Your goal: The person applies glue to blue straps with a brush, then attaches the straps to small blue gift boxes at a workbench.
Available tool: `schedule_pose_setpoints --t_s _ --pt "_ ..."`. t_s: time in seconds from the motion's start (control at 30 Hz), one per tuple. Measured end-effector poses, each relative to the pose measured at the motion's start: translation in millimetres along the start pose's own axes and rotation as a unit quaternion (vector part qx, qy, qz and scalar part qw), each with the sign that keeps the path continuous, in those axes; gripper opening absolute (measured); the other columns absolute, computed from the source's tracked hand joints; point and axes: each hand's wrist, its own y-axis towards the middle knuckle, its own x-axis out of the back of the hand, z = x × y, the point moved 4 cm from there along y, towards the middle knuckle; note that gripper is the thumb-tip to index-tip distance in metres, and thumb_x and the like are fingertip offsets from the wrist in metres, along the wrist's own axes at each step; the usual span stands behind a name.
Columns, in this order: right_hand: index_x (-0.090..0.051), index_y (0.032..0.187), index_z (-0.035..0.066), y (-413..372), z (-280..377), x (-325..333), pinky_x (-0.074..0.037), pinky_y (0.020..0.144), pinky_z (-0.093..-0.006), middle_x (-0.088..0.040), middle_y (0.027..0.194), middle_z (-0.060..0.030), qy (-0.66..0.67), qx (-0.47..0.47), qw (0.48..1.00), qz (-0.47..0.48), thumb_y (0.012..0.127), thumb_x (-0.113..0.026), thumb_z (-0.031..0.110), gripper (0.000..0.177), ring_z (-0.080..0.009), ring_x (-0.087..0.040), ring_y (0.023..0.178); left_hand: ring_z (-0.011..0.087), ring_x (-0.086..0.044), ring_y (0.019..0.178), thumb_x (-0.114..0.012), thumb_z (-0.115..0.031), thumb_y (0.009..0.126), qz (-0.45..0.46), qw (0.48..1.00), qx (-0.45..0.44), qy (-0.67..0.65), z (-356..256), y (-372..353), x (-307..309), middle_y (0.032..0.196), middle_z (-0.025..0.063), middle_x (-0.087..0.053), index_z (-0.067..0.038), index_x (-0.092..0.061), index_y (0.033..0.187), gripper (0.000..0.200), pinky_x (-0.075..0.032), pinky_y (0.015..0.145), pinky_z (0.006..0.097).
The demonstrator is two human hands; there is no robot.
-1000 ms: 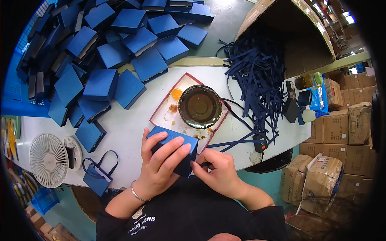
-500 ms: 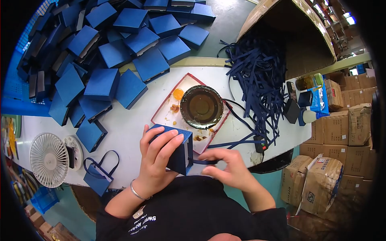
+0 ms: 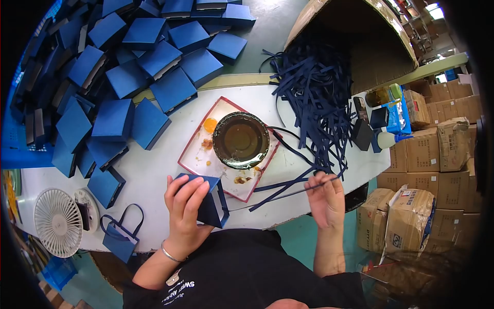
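Note:
My left hand (image 3: 186, 206) is closed around a small dark blue box (image 3: 210, 212), its open side turned to the right. My right hand (image 3: 327, 198) is raised to the right of the box and pinches a dark blue ribbon (image 3: 289, 194). The ribbon runs in a thin line back toward the box; where it meets the box is too fine to make out. Just beyond the box stands a round pot of brown liquid (image 3: 241, 140) on a red-rimmed tray (image 3: 193, 148) with orange-brown spills.
Many blue boxes (image 3: 114, 119) are heaped at the left. Loose ribbons (image 3: 314, 98) spill from a cardboard carton (image 3: 383, 56). A white fan (image 3: 57, 222) and a blue piece with a ribbon loop (image 3: 121, 243) lie left; a bottle (image 3: 386, 139) stands right.
My right hand has moved right, away from the box, drawing the ribbon out into a long line. My left hand still holds the box. The whole view has shifted slightly.

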Motion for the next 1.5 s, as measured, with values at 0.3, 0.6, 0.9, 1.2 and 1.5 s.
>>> schedule_pose_setpoints --t_s 0.3,0.6,0.9,1.2,1.5 --pt "-0.062 0.098 0.004 35.1 -27.6 -31.5 -0.047 0.065 -0.0273 -0.068 0.094 -0.0082 0.1 -0.238 0.966 0.022 0.105 -0.056 0.014 0.014 -0.0094 -0.049 0.065 0.0384 -0.043 0.135 -0.091 -0.012 0.059 0.025 0.999 0.019 0.036 7.9 -10.8 -2.6 0.14 0.0104 -0.051 -0.008 -0.049 0.143 0.094 -0.025 0.12 0.0624" --pt "-0.069 0.094 0.003 57.3 -49.3 -39.8 -0.034 0.055 -0.0192 -0.064 0.073 0.0019 -0.306 -0.202 0.929 0.052 0.099 -0.068 0.015 0.013 -0.0023 -0.047 0.06 0.0387 -0.043 0.135 -0.091 -0.011 0.06 0.034 0.999 0.002 0.013 4.0 2.0 -9.6 0.141 0.0112 -0.051 -0.008 -0.05 0.142 0.092 -0.026 0.12 0.0629" --pt "-0.067 0.088 0.006 71.5 -61.3 -36.4 -0.034 0.055 -0.018 -0.061 0.071 0.0042 -0.324 -0.207 0.921 0.068 0.098 -0.069 0.015 0.014 -0.0014 -0.048 0.061 0.0373 -0.044 0.134 -0.09 -0.012 0.062 0.024 0.999 0.024 -0.003 6.0 5.8 -11.2 0.14 0.0093 -0.053 -0.01 -0.053 0.141 0.087 -0.026 0.119 0.0618" --pt "-0.067 0.088 0.005 69.2 -68.1 -29.4 -0.031 0.052 -0.0178 -0.062 0.07 0.0027 -0.31 -0.224 0.923 0.044 0.099 -0.069 0.015 0.015 -0.0012 -0.046 0.057 0.0395 -0.044 0.134 -0.092 -0.013 0.059 0.037 0.999 0.005 0.014 5.6 8.1 -11.3 0.14 0.0119 -0.051 -0.007 -0.049 0.142 0.093 -0.027 0.12 0.0623" --pt "-0.066 0.089 0.001 20.5 -29.2 -72.7 -0.041 0.06 -0.0198 -0.064 0.075 0.0016 -0.342 -0.173 0.923 0.046 0.094 -0.073 0.008 0.011 -0.002 -0.055 0.067 0.0375 -0.046 0.133 -0.089 -0.012 0.062 0.004 0.999 0.002 -0.043 -2.8 8.3 -11.8 0.142 0.0085 -0.054 -0.009 -0.055 0.141 0.086 -0.028 0.119 0.0612"
